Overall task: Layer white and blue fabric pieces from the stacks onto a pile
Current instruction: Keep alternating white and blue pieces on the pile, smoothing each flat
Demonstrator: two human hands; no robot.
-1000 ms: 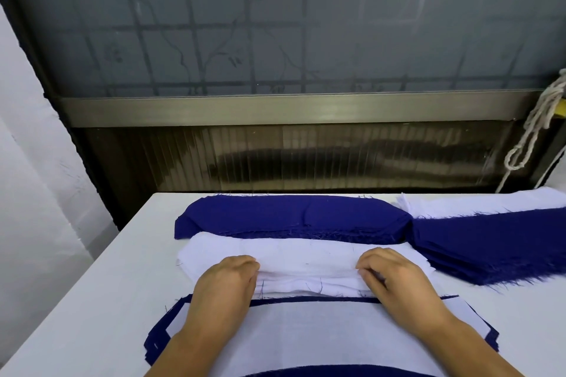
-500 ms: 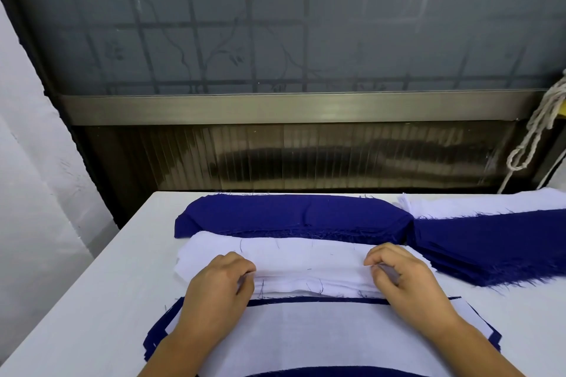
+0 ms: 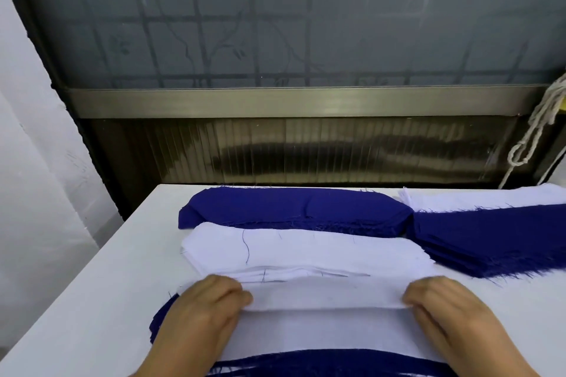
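Fabric lies nearest you: the layered pile [image 3: 321, 333], blue edges fringing out from under a white top sheet, sits at the table's near edge between your forearms. Your left hand [image 3: 205, 312] and right hand [image 3: 444, 309] each pinch one end of a single white piece [image 3: 324, 295], fingers curled onto its near edge, so the strip spans taut between them just above the pile's far side. It looks half drawn off the white stack [image 3: 306, 251], which lies just beyond and touches it.

Expect this piece to behave as thin woven cloth does: light, limp, with no stiffness of its own, and raw edges that shed threads. Held only at the ends, the middle will probably sag or fold, so keep gentle tension and take hold at the corners of the long edge as you do now. The sheet beneath may cling and drag along; if it lifts, a small shake should free it.

Behind the white stack sits the blue stack [image 3: 294, 208], rounded at both ends and likely your next source. To the right, touching it, a second blue stack [image 3: 490, 236] with frayed edges overlaps further white pieces [image 3: 477, 199]. All rest on the white table [image 3: 92, 300], with a frosted window [image 3: 275, 15] behind and a knotted rope [image 3: 536, 128] hanging far right.
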